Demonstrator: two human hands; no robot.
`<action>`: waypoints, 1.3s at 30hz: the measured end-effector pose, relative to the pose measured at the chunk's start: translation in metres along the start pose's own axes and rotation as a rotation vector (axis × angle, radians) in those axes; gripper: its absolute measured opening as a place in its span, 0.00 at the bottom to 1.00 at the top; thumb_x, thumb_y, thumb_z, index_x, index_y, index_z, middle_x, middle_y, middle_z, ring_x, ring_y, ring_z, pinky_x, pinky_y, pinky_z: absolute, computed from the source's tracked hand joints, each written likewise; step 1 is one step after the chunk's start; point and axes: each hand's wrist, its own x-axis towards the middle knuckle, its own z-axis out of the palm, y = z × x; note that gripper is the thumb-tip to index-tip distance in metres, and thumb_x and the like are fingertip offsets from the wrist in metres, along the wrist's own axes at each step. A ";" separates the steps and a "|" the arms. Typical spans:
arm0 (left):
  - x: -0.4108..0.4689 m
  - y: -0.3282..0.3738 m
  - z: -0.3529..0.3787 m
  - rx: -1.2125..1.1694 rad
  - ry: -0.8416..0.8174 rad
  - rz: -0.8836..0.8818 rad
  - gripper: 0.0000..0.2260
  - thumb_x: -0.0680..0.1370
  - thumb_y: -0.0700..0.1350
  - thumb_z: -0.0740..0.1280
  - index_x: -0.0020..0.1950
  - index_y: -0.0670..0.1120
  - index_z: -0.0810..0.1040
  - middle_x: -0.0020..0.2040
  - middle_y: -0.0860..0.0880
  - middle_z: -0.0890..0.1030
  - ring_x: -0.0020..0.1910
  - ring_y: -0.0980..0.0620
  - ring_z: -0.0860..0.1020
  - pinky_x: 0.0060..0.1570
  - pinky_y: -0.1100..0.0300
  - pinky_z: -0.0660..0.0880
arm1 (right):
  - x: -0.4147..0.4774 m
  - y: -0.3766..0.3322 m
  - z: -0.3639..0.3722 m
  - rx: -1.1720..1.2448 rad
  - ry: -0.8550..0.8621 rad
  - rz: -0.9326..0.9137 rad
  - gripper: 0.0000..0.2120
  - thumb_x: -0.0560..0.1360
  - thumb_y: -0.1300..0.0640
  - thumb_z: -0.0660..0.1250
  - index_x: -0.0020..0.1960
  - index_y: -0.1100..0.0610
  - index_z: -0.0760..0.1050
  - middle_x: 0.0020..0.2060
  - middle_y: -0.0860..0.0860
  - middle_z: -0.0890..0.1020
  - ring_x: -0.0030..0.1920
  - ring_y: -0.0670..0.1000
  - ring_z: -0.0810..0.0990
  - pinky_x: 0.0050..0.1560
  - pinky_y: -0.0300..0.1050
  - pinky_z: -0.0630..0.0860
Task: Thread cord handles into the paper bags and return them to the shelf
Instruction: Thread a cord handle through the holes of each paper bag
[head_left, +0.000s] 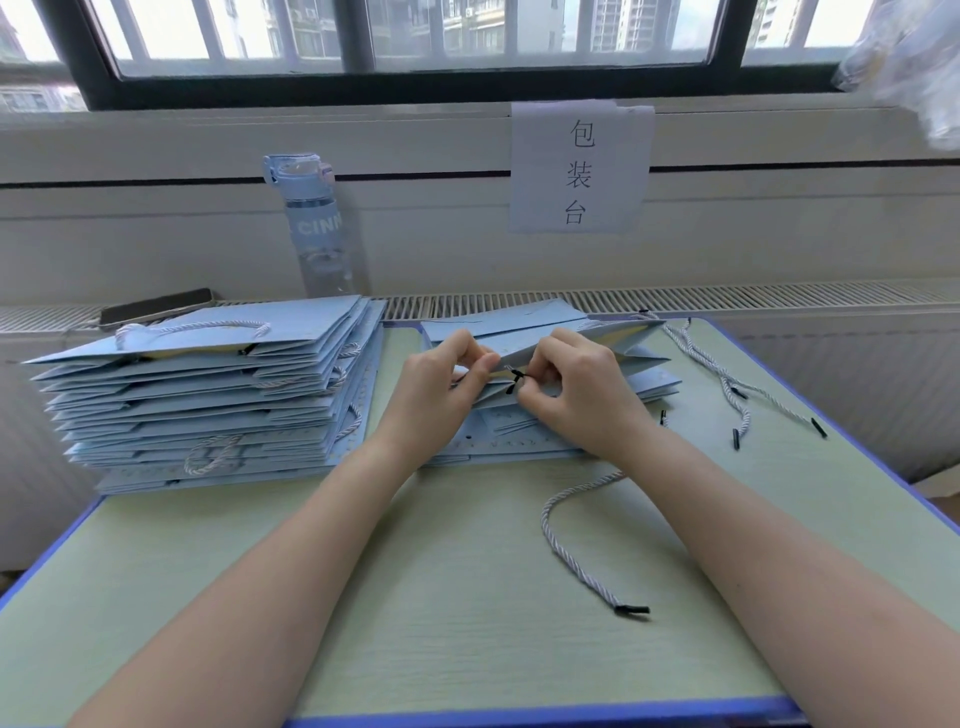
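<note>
Mid-table, atop a low pile of flat bags (519, 441): one pale blue paper bag (524, 314), folded, with the near top edge raised off the pile. Pinched at that edge by the left hand (426, 384), thumb and forefinger pressed together on the paper, remaining fingers curled. Just beside it, the right hand (582, 387), fingertips nipping a black-tipped cord end (516, 378) right against the bag's edge; through a hole or not, cannot tell. Inside of the bag hidden by fingers and folds.

From under the right wrist, a white twisted trailing cord (558, 545), curving across the green tabletop (467, 623) toward the near edge and finishing in a black tip. Join with the pinched end covered by the forearm.

Right of the pile, a few loose cords (737, 400) with black tips, crossed over one another on the table. Left of the pile and just beside it, a taller stack of bags (208, 374), all flat, with cord handles showing on top and along its right side.

Behind that stack, a dark phone (156, 307) on the slatted ledge (727, 296). Next to it an upright translucent water bottle (319, 228), lid down, contents not readable. On the wall, a paper sign (579, 166) with three printed characters, below a dark-framed window (467, 78).
</note>
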 end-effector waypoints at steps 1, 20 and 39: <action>0.001 -0.002 -0.001 -0.007 0.001 0.000 0.08 0.79 0.44 0.64 0.40 0.47 0.72 0.44 0.52 0.81 0.38 0.55 0.79 0.43 0.59 0.77 | 0.000 0.001 -0.001 0.017 -0.019 0.002 0.08 0.69 0.64 0.68 0.36 0.57 0.71 0.34 0.48 0.70 0.34 0.50 0.70 0.36 0.35 0.67; 0.002 -0.016 -0.001 0.117 -0.168 0.174 0.06 0.78 0.43 0.66 0.43 0.42 0.77 0.43 0.49 0.83 0.42 0.49 0.81 0.47 0.49 0.77 | 0.003 0.011 -0.018 0.084 -0.413 0.219 0.10 0.79 0.57 0.60 0.56 0.53 0.79 0.47 0.46 0.79 0.44 0.38 0.74 0.44 0.29 0.66; 0.005 -0.019 -0.010 0.106 0.052 -0.040 0.05 0.78 0.40 0.66 0.42 0.46 0.76 0.42 0.45 0.83 0.39 0.48 0.77 0.39 0.64 0.70 | 0.006 0.030 -0.024 0.022 0.087 0.354 0.06 0.74 0.56 0.69 0.48 0.56 0.83 0.39 0.54 0.82 0.41 0.50 0.76 0.38 0.27 0.65</action>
